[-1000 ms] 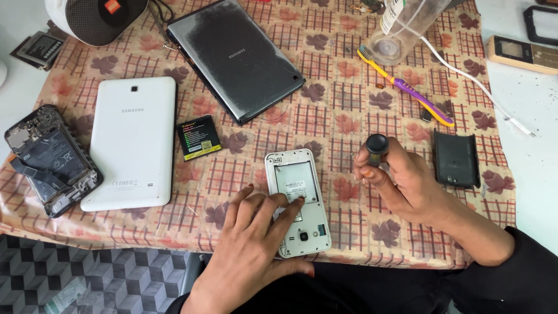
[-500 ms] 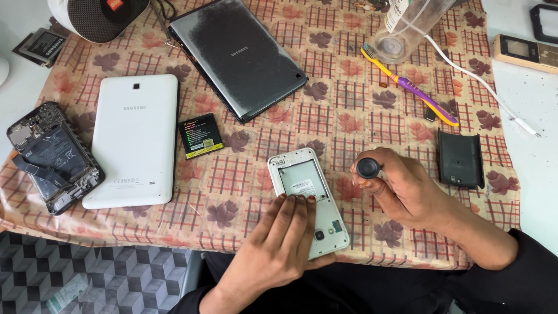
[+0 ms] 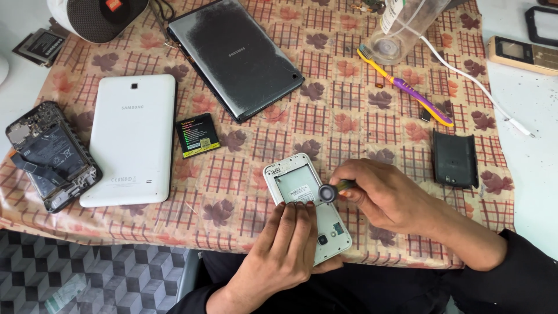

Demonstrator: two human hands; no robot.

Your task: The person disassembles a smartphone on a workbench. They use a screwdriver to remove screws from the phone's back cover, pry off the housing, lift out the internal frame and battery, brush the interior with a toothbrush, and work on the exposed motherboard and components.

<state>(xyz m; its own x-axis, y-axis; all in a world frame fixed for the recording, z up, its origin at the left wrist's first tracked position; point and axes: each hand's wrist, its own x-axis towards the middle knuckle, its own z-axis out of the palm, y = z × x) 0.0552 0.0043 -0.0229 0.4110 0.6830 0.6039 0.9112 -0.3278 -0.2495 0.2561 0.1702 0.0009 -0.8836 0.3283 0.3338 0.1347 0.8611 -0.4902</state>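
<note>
White plastic marks the opened phone [image 3: 307, 214], lying back-cover off and face down on the leaf-patterned tablecloth [image 3: 244, 174] at about six o'clock in the head view, near the table's front edge. The left hand [image 3: 285, 250] comes up from six o'clock and lies flat over the phone's lower half, its fingers [image 3: 293, 218] stretched out and pressing on the frame rather than curled round it, with the empty battery bay showing just beyond the fingertips at twelve o'clock of them. The right hand [image 3: 389, 197] reaches in from four o'clock, fingers closed round a small screwdriver [image 3: 331, 192] whose round dark cap sits over the phone's right edge. At ten o'clock from the phone lies a small black battery [image 3: 197, 135], and beyond it at nine o'clock a white tablet [image 3: 131, 139] face down. A dark grey tablet [image 3: 235, 55] sits at twelve o'clock, a yellow and purple toothbrush [image 3: 407, 87] at two o'clock, and a black back cover [image 3: 454, 158] at three o'clock, well apart from the right hand.
</note>
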